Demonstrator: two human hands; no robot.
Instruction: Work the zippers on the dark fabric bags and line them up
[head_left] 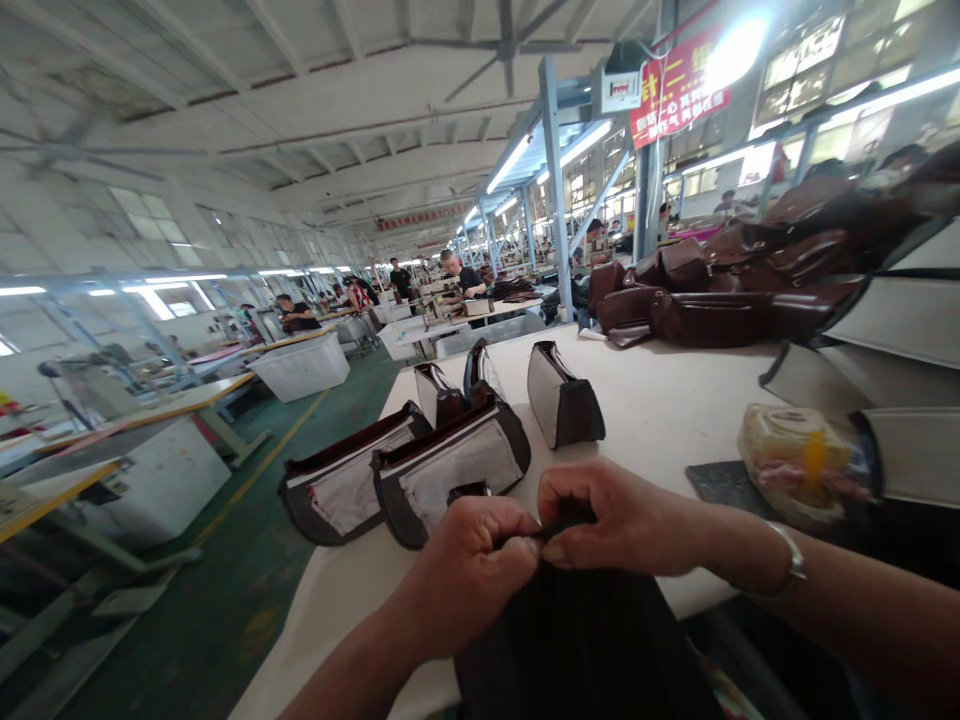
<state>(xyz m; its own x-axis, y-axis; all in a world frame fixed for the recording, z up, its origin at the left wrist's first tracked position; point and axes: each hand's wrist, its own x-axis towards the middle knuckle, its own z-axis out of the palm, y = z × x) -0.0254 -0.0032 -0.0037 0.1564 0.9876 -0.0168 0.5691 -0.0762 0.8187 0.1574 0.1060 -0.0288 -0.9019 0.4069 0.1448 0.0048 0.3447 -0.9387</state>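
My left hand (480,565) and my right hand (615,515) meet at the near edge of the table, fingertips pinched close together. Both grip the top edge of a black fabric piece (585,640) that hangs down toward my lap. My fingers cover the exact spot they pinch. Just beyond them stand unfinished bag pieces with grey-white backing and dark ends: a long one (457,475) nearest my left hand, another long one (360,475) to its left, and a shorter upright one (559,395) farther back. Two more small ones stand behind the long pair.
A pile of brown leather bags (720,300) lies at the table's (660,395) back right. A clear plastic food package (799,460) rests on the right near pale panels (915,450). A green aisle with white bins (304,365) runs left; a person (461,275) works farther ahead.
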